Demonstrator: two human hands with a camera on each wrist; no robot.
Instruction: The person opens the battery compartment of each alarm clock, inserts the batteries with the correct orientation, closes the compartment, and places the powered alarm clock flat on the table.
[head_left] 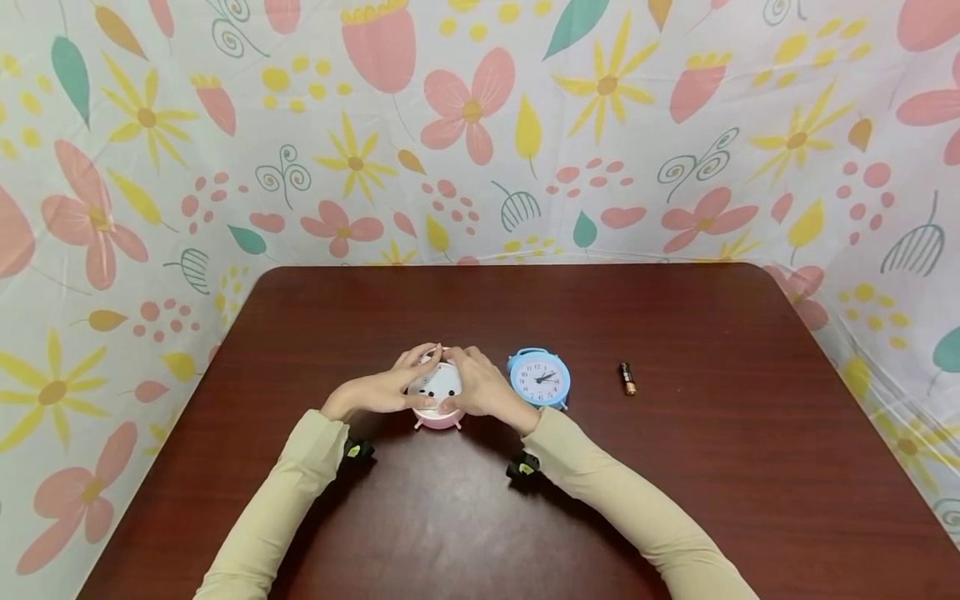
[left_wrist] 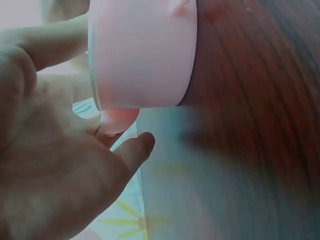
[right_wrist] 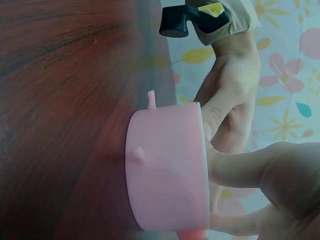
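Note:
A pink alarm clock [head_left: 438,422] lies flat on the table, with a white side bearing several small dark spots facing up. My left hand [head_left: 381,390] holds it from the left, thumb at the near edge and fingers at the far edge. From the other side my right hand [head_left: 486,388] holds it the same way, the two thumbs close together. The left wrist view shows the smooth pink casing [left_wrist: 145,55] with one fingertip reaching past its side. Short pink feet stick out from the casing [right_wrist: 170,175] in the right wrist view.
Just right of my right hand lies a blue alarm clock [head_left: 540,380], its numbered dial up. Farther right is a black and copper battery [head_left: 627,378]. The dark wooden table [head_left: 465,533] meets a flowered cloth [head_left: 480,208] at its back edge.

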